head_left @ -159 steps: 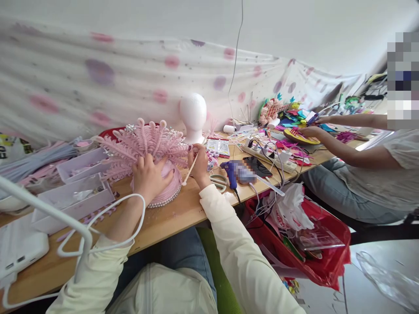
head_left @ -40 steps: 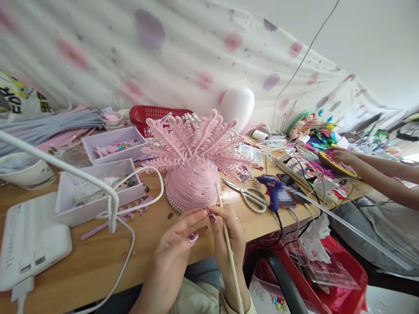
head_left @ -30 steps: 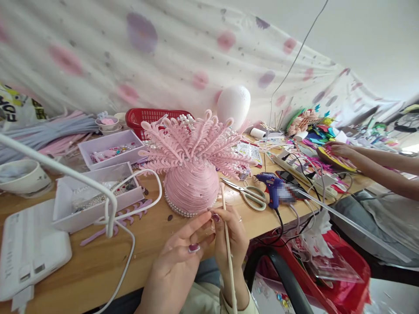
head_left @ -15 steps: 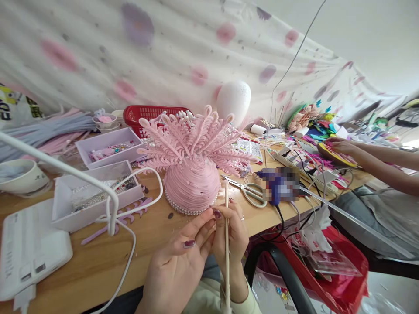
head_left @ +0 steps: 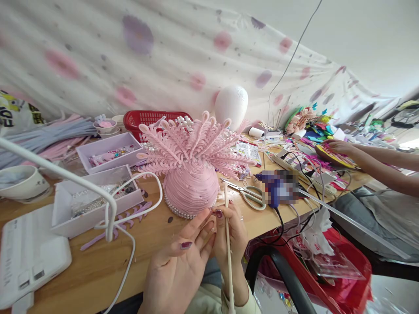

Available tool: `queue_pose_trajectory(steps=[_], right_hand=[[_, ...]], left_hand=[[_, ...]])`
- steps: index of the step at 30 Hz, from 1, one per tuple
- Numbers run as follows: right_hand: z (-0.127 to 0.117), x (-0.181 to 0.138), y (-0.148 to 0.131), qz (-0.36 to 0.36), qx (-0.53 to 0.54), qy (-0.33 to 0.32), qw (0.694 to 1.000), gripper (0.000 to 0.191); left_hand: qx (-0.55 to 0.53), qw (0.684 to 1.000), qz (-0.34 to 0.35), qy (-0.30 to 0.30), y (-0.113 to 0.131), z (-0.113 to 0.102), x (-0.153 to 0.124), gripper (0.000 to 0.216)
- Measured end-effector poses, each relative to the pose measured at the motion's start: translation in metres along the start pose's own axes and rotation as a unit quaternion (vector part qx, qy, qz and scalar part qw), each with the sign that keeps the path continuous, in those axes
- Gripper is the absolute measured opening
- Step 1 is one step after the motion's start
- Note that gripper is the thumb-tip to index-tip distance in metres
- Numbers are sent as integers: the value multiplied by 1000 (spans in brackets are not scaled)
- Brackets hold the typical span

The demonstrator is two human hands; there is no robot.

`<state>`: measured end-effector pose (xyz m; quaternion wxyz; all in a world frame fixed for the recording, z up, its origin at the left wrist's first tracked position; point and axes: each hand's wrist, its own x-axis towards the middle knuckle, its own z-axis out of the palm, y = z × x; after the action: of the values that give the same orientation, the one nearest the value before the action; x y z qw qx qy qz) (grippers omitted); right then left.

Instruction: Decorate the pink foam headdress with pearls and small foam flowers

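My left hand (head_left: 178,266) is turned palm up with its fingers stretched out and thumb apart. A tiny shiny spot shows by its fingers, too small to name. My right hand (head_left: 236,233) is closed around a thin pale stick (head_left: 228,248) standing nearly upright, and its fingertips meet those of my left hand. Just beyond both hands sits a pink dome-shaped headpiece (head_left: 191,187) with a string of pearls round its base and a fan of pink fuzzy plumes (head_left: 196,141) on top. Scissors (head_left: 248,194) lie to its right, beside a blurred purple tool (head_left: 273,187).
White trays (head_left: 62,220) of beads, a power bank (head_left: 32,261) and a white cable (head_left: 131,257) lie to the left. Behind are a red basket (head_left: 137,120) and a white foam head (head_left: 231,104). At right, a co-worker's hands (head_left: 340,148) handle a yellow-edged piece.
The view has shifted slightly. Both hands keep nearly the same pose at the headpiece, and the stick stays in my right hand, tilted a little differently.
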<state>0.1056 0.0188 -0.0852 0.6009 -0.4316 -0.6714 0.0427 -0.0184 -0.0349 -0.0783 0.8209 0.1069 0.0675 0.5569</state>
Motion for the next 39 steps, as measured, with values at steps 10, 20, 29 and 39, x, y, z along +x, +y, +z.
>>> queue_pose_trajectory(steps=[10, 20, 29, 39], right_hand=[[1, 5, 1, -23, -2, -32, 999, 22], [-2, 3, 4, -9, -2, -24, 1000, 18], [-6, 3, -3, 62, 22, -6, 998, 19], [-6, 3, -6, 23, 37, -31, 999, 20]], left_hand=[[81, 995, 17, 46, 7, 10, 1, 50], [146, 989, 1, 25, -2, 5, 9, 47], [157, 988, 4, 10, -2, 0, 5, 47], [219, 974, 56, 2, -8, -22, 14, 47]])
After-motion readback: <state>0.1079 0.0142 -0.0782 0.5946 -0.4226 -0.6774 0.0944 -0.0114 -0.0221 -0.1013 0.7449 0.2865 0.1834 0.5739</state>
